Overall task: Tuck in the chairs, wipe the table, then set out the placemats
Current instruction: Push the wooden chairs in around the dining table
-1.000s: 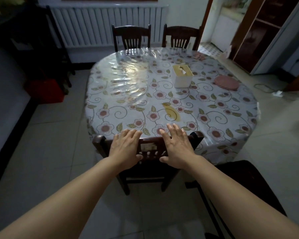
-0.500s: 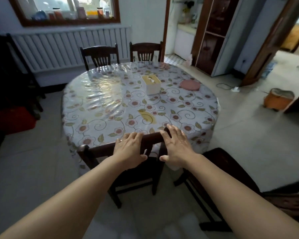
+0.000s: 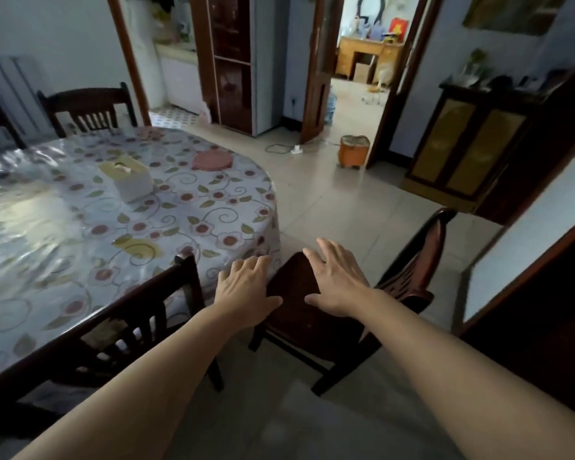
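Evidently the chair-tucking step is in hand. At lower centre of the frame, the left hand (image 3: 246, 287) and right hand (image 3: 337, 282) hover with fingers spread, holding nothing, over the seat of a dark chair (image 3: 316, 313) that stands turned out from the counter (image 3: 80, 210). Another chair (image 3: 120, 330), at lower left, sits against the counter's edge. The next move likely calls for gripping the turned-out chair and swinging it under the counter. The pink placemats (image 3: 211, 160) lie stacked on the counter's far side, upper centre-left.

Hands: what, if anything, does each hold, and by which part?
Nothing is held. The left hand and right hand are open, fingers spread, above the pulled-out chair.
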A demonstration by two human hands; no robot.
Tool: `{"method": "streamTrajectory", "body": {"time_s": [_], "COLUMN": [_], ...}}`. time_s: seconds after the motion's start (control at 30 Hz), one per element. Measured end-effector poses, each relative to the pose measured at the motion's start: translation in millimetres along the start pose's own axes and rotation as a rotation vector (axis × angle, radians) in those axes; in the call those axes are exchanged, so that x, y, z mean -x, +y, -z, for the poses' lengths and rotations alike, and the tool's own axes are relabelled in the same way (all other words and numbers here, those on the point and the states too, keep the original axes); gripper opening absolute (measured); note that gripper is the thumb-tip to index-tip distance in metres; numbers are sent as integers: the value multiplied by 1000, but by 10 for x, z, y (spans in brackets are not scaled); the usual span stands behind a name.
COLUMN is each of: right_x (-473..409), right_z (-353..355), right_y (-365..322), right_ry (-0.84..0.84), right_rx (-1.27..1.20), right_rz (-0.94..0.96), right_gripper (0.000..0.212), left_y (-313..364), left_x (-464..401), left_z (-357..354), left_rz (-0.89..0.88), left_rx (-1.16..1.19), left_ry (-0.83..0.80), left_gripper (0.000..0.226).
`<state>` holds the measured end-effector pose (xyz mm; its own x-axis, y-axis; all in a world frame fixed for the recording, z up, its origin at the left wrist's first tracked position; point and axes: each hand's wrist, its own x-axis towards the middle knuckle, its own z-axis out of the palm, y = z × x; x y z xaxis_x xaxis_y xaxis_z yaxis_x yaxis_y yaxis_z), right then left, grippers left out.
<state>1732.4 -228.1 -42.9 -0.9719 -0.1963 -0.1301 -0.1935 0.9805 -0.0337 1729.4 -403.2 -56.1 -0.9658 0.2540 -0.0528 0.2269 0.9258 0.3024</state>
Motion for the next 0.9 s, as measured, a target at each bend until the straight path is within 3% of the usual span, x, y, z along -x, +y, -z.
{"method": "streamTrajectory", "body": {"time_s": [0.27,0.4,0.6,0.7,0.9], "right_x": [-193,-301,-367,-405,-459], "right_z": [54,-85,-393,-519,-782], "right_y": [1228,2231,3062,3406,3834], "right_ry": [123,69,8,-35,-136], "right_rx": [-44,-55,-110,-168,-143], "right_rz": [-95,-114,-62,-3,90], "right_gripper": [61,56,51,52,81], "left_y": [945,1766,2449,2731,3063], "left_x": [-697,-1208,-1583,-1703,-1915], "left_z": [-358,-707,-1103,-1321,-1681], "left_rz": [-36,-57,-41,-21,35], "left_rx": [-41,-24,-10,-34,-92], "left_ry": [-52,-99,-174,-245,-351], "left_gripper": [75,74,73,70,51]}}
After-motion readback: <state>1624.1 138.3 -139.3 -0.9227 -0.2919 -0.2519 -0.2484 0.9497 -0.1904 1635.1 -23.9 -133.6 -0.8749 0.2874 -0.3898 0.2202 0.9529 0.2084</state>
